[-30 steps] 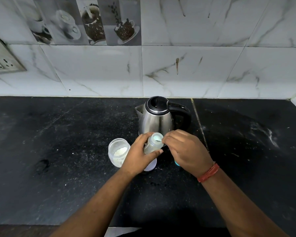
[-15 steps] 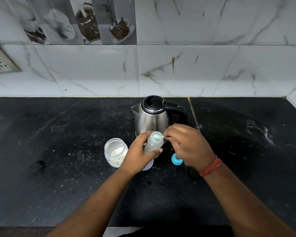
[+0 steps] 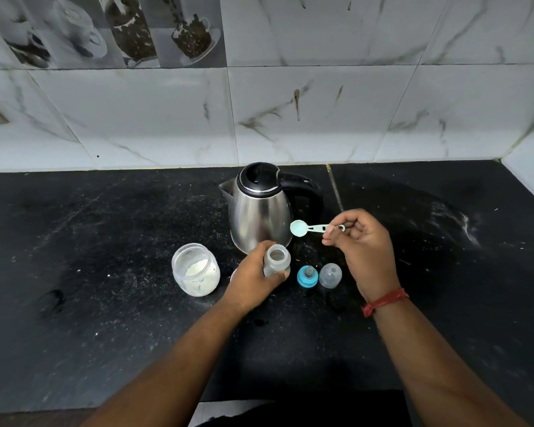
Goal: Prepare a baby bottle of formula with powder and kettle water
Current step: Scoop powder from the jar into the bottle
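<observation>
On the dark surface [image 3: 105,303], right in front of the kettle [image 3: 259,217], we're mid powder step.

Our left hand [image 3: 253,278] is wrapped around the open baby bottle [image 3: 277,260], standing upright just in front of the kettle. Our right hand [image 3: 364,245] pinches the handle of the little scoop [image 3: 299,228], held up beside the kettle, above and to the right of the bottle mouth; the bowl looks about empty, hard to be sure. The powder jar [image 3: 196,272] sits open to the left, and the blue teat ring [image 3: 306,276] and clear cap [image 3: 330,275] wait on the right. Next we'd guess either 1 more scoop from the jar or setting the scoop down and grabbing the kettle, keeping the bottle steady.
</observation>
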Available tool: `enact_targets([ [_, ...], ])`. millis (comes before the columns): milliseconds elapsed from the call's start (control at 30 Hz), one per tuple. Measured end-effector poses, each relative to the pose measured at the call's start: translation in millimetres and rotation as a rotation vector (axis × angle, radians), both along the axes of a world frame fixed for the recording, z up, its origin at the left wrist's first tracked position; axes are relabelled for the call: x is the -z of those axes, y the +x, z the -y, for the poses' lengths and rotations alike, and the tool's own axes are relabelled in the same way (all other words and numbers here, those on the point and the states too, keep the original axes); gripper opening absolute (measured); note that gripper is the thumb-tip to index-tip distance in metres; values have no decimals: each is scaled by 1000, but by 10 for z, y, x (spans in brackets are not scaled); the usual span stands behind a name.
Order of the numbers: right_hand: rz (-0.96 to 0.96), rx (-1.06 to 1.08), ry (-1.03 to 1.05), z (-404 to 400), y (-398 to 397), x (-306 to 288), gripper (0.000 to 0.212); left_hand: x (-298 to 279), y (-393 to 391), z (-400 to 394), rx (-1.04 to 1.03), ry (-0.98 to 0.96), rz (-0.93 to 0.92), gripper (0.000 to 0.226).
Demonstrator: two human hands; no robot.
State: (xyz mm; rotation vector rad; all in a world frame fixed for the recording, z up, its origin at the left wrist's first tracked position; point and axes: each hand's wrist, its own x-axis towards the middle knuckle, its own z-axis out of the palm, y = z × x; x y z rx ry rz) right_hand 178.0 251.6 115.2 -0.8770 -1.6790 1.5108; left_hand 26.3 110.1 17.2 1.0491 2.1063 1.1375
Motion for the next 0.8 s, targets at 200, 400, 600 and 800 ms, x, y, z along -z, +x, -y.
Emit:
enact_targets([
  [200,-29,50,-161,-60,134,127,17,133,55,-92,1,-77,-13,43],
  [400,-38,73,-273,-90,180,202,12,177,85,-121,2,-88,-11,48],
  [600,-72,62,-320,-70,149,183,11,133,74,-50,-1,-88,-17,76],
  [800,-112,5,-344,8,-34,119,12,47,9,184,-48,-22,-91,67],
])
